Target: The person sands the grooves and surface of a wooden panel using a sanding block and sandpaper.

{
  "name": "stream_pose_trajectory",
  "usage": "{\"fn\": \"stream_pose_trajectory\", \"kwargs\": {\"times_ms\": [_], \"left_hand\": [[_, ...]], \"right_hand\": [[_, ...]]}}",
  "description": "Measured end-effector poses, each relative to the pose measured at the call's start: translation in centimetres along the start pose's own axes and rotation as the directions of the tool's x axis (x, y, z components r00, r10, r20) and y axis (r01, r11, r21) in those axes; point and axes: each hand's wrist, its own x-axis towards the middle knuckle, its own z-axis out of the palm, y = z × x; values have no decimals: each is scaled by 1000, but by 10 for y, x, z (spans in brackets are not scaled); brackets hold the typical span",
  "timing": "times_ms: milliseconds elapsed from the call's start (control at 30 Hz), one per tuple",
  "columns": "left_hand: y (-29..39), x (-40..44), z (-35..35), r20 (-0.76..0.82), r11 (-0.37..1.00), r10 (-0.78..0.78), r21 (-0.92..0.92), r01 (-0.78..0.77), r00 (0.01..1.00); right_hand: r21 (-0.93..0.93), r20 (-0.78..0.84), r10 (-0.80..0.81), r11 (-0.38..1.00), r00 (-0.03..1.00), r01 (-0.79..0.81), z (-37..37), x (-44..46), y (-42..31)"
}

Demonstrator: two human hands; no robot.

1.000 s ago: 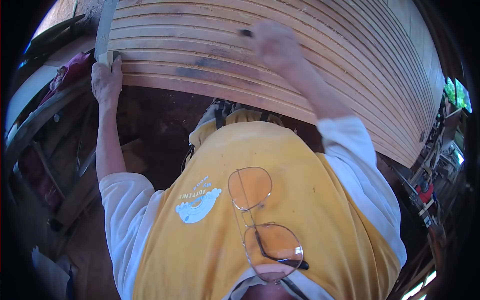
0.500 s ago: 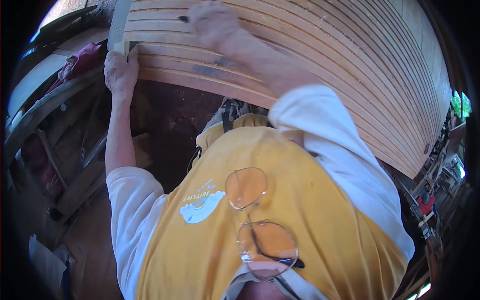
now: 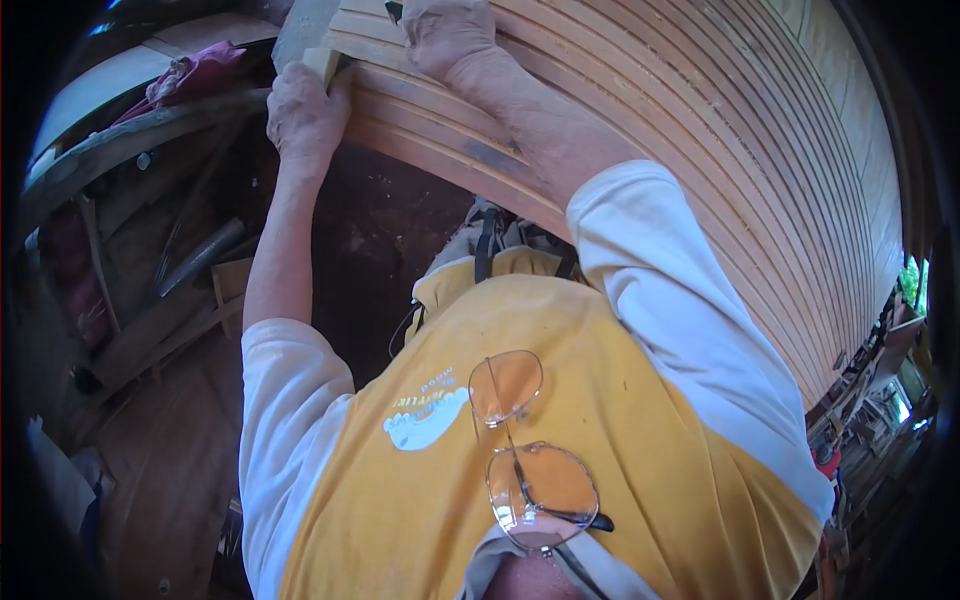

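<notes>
My left hand (image 3: 305, 108) is closed around a small pale wooden block (image 3: 321, 63) at the left end of a curved, planked wooden hull (image 3: 610, 90). The block sits close to the ends of the lowest planks. My right hand (image 3: 447, 38) is closed and lies over the planks to the right of the block. A dark green tip (image 3: 393, 10) pokes out on its left side; the rest of that thing is hidden in the fist. Long, narrow planks with ridged seams run away to the right under my right forearm.
A grey board (image 3: 302, 32) stands at the planks' left end. Pink cloth (image 3: 195, 72) lies over a curved timber (image 3: 130, 130) on the left. Scrap wood (image 3: 185, 335) crowds the floor below. Glasses (image 3: 543, 490) hang on my yellow shirt (image 3: 640, 440).
The view has shifted, so the planks and my left hand sit farther right. My right hand has moved along the planks toward their left end, nearer my left hand.
</notes>
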Motion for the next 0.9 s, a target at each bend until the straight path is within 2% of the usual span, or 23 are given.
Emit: {"fn": "stream_pose_trajectory", "kwargs": {"times_ms": [100, 133, 233, 333, 433, 500, 567, 667, 700, 733, 833, 900], "left_hand": [[1, -5, 2, 1, 999, 7, -44, -7, 1000], [0, -1, 1, -11, 998, 3, -56, -3, 1000], [1, -1, 5, -32, 997, -8, -77, 6, 999], [3, -1, 4, -75, 996, -8, -94, 1, 997], [2, 0, 7, -78, 997, -7, -74, 1, 997], [-1, 0, 8, -92, 997, 8, -74, -15, 996], [-1, -1, 11, -106, 995, 8, -101, -19, 994], [1, -1, 2, -65, 986, -35, -167, 24, 997], [2, 1, 1, -73, 987, -29, -158, 17, 997], [2, 1, 1, -76, 989, -25, -149, 14, 997], [2, -1, 2, -79, 992, -41, -126, 31, 996], [5, -1, 3, -73, 993, -28, -120, 19, 997]], "right_hand": [[85, 155, -93, 993, 984, 81, -38, -36, 37], [98, -51, -143, 984, 988, 148, -34, -69, 66], [-62, 82, -39, 997, 996, 44, -81, -157, 126], [-119, 119, -19, 992, 993, 34, -81, -145, 111], [53, -72, -168, 984, 983, 172, -29, -48, 40], [176, 72, -139, 976, 988, 125, -6, 30, -21], [-19, -55, 20, 1000, 998, -21, 65, 95, -69], [153, 148, -173, 977, 974, 150, -10, 54, -38], [122, 37, -170, 979, 985, 164, 3, 26, -8], [71, 66, -122, 991, 990, 117, -17, -7, 14], [-70, -68, -100, 993, 993, 95, -38, -85, 68], [-26, -4, -144, 989, 990, 143, -32, -68, 56]]}}
